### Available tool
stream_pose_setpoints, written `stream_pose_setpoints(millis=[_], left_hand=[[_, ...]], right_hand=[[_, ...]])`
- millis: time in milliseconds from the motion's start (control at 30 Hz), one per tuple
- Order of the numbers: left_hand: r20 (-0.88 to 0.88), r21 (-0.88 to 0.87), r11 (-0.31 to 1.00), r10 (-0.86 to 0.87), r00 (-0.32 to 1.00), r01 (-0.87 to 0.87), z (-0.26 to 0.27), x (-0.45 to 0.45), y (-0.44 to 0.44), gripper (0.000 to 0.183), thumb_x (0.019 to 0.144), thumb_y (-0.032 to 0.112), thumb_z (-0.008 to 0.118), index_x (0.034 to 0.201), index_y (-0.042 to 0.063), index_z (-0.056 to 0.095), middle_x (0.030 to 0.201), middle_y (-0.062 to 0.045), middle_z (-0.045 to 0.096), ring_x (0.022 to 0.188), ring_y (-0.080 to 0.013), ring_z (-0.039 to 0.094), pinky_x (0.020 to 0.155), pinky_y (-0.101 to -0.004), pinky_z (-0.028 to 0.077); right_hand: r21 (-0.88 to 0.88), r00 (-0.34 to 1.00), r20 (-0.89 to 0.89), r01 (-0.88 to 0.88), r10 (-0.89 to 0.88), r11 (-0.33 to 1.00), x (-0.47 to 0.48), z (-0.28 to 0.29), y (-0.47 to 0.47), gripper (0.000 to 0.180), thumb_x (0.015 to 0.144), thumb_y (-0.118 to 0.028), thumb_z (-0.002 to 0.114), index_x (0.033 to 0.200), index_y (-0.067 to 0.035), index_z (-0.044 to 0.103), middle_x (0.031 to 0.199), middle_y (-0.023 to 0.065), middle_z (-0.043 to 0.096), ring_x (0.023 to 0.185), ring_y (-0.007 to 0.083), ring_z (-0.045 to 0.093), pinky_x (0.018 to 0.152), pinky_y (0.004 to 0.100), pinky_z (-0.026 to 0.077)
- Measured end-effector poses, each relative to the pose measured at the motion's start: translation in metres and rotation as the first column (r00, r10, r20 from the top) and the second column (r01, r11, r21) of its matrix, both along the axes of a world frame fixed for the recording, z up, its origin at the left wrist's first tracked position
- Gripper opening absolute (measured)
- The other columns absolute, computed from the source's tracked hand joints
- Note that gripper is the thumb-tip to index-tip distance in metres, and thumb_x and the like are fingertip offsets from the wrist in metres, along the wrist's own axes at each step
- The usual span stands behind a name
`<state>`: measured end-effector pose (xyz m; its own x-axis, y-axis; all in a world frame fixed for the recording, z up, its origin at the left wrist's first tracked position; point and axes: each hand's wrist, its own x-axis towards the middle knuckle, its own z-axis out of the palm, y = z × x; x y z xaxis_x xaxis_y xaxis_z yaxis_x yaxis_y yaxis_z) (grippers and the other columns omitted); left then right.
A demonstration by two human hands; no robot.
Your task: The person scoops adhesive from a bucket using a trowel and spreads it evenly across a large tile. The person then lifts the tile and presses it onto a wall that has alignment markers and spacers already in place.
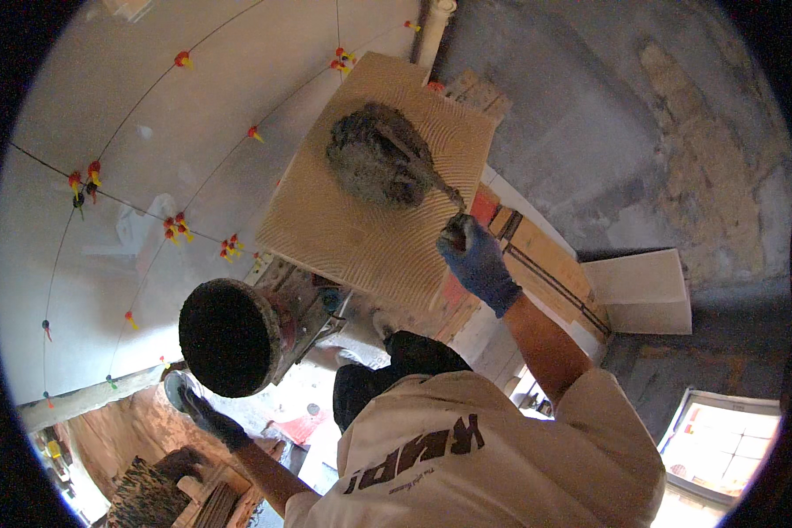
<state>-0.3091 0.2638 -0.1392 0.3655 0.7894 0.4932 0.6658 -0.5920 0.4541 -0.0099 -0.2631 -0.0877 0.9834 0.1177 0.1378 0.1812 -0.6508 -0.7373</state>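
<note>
My right hand, in a blue glove with mortar-smeared fingers, grips the handle end of a mortar-coated trowel. The trowel runs into a heap of wet grey mortar. That heap lies on the ribbed back of a large tan tile, which is tilted in view. At the lower left, my gloved left hand is beside a round bucket with a dark interior. A pale rounded patch shows at its fingers; whether it is a held thing or the glove is unclear.
Large pale wall tiles carry red and yellow levelling spacers along their joints. Right of the tan tile lie strapped cardboard boxes and an open white box. A pipe stands at the top. Wood pieces are at the lower left.
</note>
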Motion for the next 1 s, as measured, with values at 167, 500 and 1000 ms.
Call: stream_pose_setpoints(millis=[167,500,1000], left_hand=[[-0.014,0.268,0.963,0.035,0.999,-0.03,0.06,0.01,-0.115,0.047,0.101,0.021,0.06,0.138,-0.004,0.047,0.139,-0.021,0.052,0.128,-0.0352,0.053,0.111,-0.0444,0.041],[0.341,-0.298,0.612,-0.648,0.681,0.732,0.028,0.074,-0.268,0.013,0.086,0.006,0.071,0.098,0.003,0.072,0.121,-0.015,0.065,0.115,-0.036,0.06,0.102,-0.0457,0.044],[0.537,-0.837,0.162,0.061,0.841,0.523,-0.034,0.207,-0.362,0.046,0.104,0.035,0.054,0.133,-0.001,0.053,0.126,-0.01,0.061,0.115,-0.0282,0.056,0.097,-0.037,0.046]], right_hand=[[0.123,0.992,-0.112,-0.042,0.056,0.992,-0.004,0.036,-0.005,0.029,0.091,-0.024,0.07,0.107,-0.004,0.058,0.088,0.0124,0.065,0.081,0.0248,0.065,0.074,0.04,0.053],[-0.216,0.987,0.102,-0.098,0.122,0.971,0.008,0.017,-0.012,0.027,0.096,-0.028,0.066,0.1,-0.002,0.059,0.08,0.0136,0.063,0.074,0.0283,0.064,0.07,0.0422,0.053],[-0.351,0.774,0.102,-0.56,0.625,0.751,0.206,0.119,-0.076,0.033,0.096,-0.032,0.065,0.083,-0.003,0.059,0.068,0.017,0.062,0.064,0.0325,0.062,0.057,0.044,0.048]])
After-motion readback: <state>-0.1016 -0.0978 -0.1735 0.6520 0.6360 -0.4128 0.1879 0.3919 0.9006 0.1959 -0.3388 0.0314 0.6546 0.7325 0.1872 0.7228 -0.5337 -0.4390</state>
